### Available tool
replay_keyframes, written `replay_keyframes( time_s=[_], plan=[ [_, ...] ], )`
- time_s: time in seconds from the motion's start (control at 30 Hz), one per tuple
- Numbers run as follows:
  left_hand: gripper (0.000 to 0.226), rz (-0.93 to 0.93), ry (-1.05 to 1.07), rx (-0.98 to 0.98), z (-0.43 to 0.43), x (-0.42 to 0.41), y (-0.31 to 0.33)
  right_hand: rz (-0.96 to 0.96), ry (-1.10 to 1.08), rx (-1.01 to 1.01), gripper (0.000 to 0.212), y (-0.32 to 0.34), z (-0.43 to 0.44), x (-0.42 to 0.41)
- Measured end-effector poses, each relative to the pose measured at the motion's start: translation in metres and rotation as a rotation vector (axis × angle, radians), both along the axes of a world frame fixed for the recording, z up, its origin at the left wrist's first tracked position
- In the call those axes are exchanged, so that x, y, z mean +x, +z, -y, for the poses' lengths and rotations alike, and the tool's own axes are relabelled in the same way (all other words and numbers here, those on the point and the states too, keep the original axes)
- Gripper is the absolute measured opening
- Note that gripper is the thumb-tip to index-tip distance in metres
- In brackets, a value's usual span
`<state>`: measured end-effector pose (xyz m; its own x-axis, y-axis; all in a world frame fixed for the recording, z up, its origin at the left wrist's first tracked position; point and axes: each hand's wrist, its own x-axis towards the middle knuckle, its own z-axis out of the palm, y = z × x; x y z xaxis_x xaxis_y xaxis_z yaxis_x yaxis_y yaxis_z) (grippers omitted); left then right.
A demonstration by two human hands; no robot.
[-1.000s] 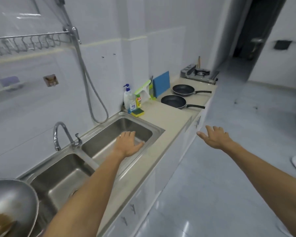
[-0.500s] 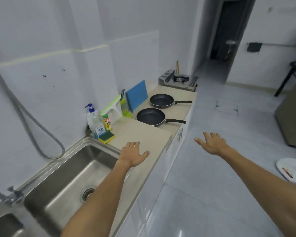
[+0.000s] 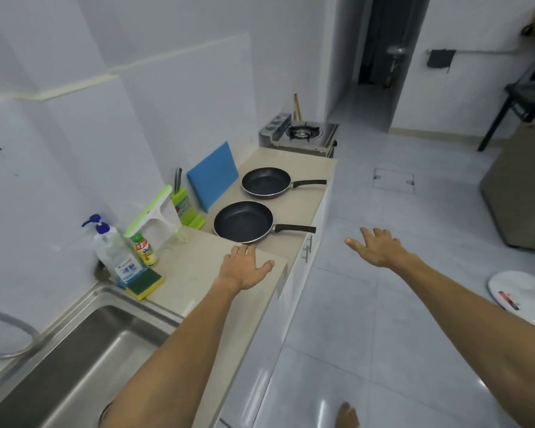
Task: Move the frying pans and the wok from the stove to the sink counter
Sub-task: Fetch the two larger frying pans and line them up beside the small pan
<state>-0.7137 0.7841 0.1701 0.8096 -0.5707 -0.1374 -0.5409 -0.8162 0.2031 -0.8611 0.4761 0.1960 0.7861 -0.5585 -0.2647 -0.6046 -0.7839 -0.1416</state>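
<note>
Two black frying pans rest on the beige counter (image 3: 198,273), handles pointing right: the nearer pan (image 3: 243,222) and the farther pan (image 3: 266,182). A small gas stove (image 3: 301,134) stands bare at the counter's far end. No wok is in view. My left hand (image 3: 244,268) hovers open over the counter, just short of the nearer pan. My right hand (image 3: 379,248) is open over the floor, right of the nearer pan's handle, holding nothing.
A steel sink (image 3: 84,359) lies at the lower left. Soap bottle (image 3: 115,251), sponge (image 3: 144,284), small bottle (image 3: 144,248), white-green holder (image 3: 155,217) and blue cutting board (image 3: 213,174) line the wall. A white object (image 3: 522,298) lies on the tiled floor; a doorway (image 3: 383,57) is ahead.
The view has swung right and forward along the counter; the wok and faucet left the frame. Both open hands have come closer to the pans.
</note>
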Motion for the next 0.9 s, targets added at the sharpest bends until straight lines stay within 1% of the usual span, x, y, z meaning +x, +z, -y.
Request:
replay_keyframes(
  time_s=[0.17, 0.47, 0.63, 0.9],
  plan=[
    [0.079, -0.030, 0.031, -0.033, 0.075, 0.041, -0.015, -0.014, 0.030, 0.016, 0.085, -0.015, 0.072, 0.049],
    [0.081, -0.147, 0.174, -0.064, 0.202, 0.099, -0.043, -0.075, 0.119, 0.027, 0.086, -0.032, 0.208, 0.140],
    [0.083, -0.200, 0.250, -0.071, 0.238, 0.116, -0.068, -0.138, 0.185, 0.065, 0.086, -0.054, 0.250, 0.185],
    [0.088, -0.277, 0.376, -0.085, 0.277, 0.155, -0.109, -0.191, 0.300, 0.106, 0.089, -0.095, 0.288, 0.272]
  ],
)
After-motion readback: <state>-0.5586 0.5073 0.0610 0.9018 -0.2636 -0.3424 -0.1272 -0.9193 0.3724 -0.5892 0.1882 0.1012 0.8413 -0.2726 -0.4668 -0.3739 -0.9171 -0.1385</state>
